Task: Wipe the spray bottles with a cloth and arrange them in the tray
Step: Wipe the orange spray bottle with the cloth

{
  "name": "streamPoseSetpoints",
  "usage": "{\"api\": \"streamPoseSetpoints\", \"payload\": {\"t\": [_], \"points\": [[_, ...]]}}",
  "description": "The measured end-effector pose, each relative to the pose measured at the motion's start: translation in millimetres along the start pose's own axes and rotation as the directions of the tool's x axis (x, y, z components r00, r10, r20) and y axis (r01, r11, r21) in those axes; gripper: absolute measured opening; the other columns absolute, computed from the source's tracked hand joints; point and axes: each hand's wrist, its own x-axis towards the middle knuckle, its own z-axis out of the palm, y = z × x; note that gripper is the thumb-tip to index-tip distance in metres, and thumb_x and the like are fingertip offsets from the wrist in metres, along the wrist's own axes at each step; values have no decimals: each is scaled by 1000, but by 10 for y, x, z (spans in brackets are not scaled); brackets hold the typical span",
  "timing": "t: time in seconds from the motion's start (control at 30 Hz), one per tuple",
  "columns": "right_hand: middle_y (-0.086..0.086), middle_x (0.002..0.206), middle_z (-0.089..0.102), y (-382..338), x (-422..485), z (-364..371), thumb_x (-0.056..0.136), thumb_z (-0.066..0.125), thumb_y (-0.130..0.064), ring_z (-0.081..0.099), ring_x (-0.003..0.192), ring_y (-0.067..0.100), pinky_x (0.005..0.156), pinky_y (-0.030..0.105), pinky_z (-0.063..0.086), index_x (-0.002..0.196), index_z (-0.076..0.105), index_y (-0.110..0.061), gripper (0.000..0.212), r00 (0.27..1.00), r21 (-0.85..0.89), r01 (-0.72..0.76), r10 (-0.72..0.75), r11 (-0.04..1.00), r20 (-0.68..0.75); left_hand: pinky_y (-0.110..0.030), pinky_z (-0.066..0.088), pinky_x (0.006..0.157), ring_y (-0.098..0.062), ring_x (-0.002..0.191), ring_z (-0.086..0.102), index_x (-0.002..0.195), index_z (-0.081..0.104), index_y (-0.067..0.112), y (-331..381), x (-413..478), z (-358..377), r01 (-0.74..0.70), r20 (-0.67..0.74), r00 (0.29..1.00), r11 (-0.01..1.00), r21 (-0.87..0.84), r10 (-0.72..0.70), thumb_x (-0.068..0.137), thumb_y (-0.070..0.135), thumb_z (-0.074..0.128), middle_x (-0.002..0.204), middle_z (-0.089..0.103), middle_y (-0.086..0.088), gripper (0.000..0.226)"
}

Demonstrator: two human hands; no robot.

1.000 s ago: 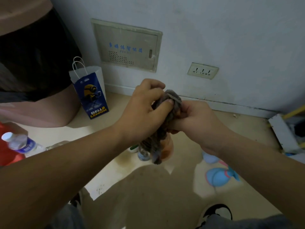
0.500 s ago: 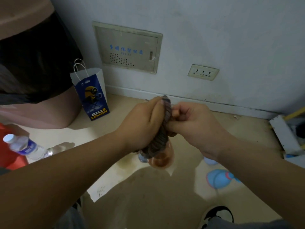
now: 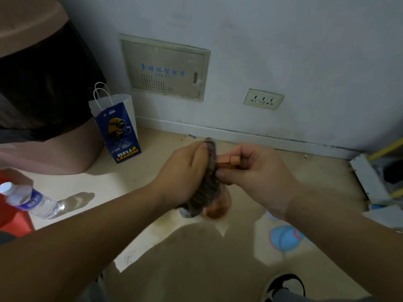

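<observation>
Below the beige metal wall panel (image 3: pixel 163 66), our left hand (image 3: pixel 183 173) has its fingers clamped round the grey ribbed cloth (image 3: pixel 204 192). The cloth sleeves the small amber translucent spray bottle (image 3: pixel 218 209), which is held in the air. Our right hand (image 3: pixel 259 179), lower right of that panel, pinches the copper-coloured spray head (image 3: pixel 226 163) between thumb and curled fingers. To wipe well, we judge, we should hold that pinch firm and twist the cloth down to the base; no tray shows.
</observation>
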Motion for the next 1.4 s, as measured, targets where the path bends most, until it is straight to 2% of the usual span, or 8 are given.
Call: {"api": "streamPoseSetpoints", "payload": {"t": [0.13,0.27,0.4,0.6,0.8,0.97,1.1,1.4], "points": [[2,75,77,43,-42,-55,78,73,19,72,70,10,64,21,56,81,65,-6,26,999,7,-40,40,999,0,-48,49,78,-29,79,55,85,56,1,-136,-3,82,254,54,967,963,-89,-250,108,30,34,82,60,-15,43],[-5,65,71,90,-84,-25,77,71,21,65,62,2,59,19,51,74,65,-13,35,998,-79,-48,51,996,31,-38,48,66,-18,71,58,85,54,21,119,-194,193,-74,45,997,989,125,69,107,32,31,75,60,2,33],[24,76,67,109,-84,6,74,76,12,61,74,18,70,42,52,79,64,-6,23,999,-113,-24,26,993,20,-38,46,66,-17,71,57,91,53,22,118,-185,163,-219,48,976,954,205,214,105,40,29,76,60,4,33],[13,82,78,93,-123,-88,78,76,15,76,80,27,77,40,61,81,62,-8,26,996,6,-76,77,997,-40,-35,43,71,-27,82,58,87,59,5,-168,-87,68,255,40,966,966,42,-257,110,30,31,85,62,-11,44],[12,82,78,45,-147,-203,74,82,10,76,83,26,80,41,60,82,65,-10,27,991,-57,-124,121,991,-60,-32,52,68,-17,67,64,82,61,12,-215,-149,-27,404,45,914,892,-201,-404,110,31,33,76,66,-7,44],[13,83,78,88,-184,-163,78,79,11,77,81,26,74,38,60,87,62,-6,25,986,-13,-165,165,986,-35,-24,51,59,-11,66,66,92,61,14,113,-131,-24,-17,-99,995,975,-221,-5,113,36,29,79,65,-4,44],[4,68,70,74,-201,-129,78,75,16,70,69,16,67,29,58,78,57,-7,29,988,77,-149,151,986,-23,-29,48,83,-15,98,60,113,66,24,41,-145,139,-336,158,930,942,-3,332,108,38,35,102,63,9,34],[17,82,75,71,-174,-153,77,75,18,74,74,23,70,32,61,79,60,-7,29,987,89,-134,141,987,-80,-30,45,81,-13,91,59,100,56,21,-27,-135,182,91,194,978,995,-45,-81,111,43,24,97,61,0,41]]}}
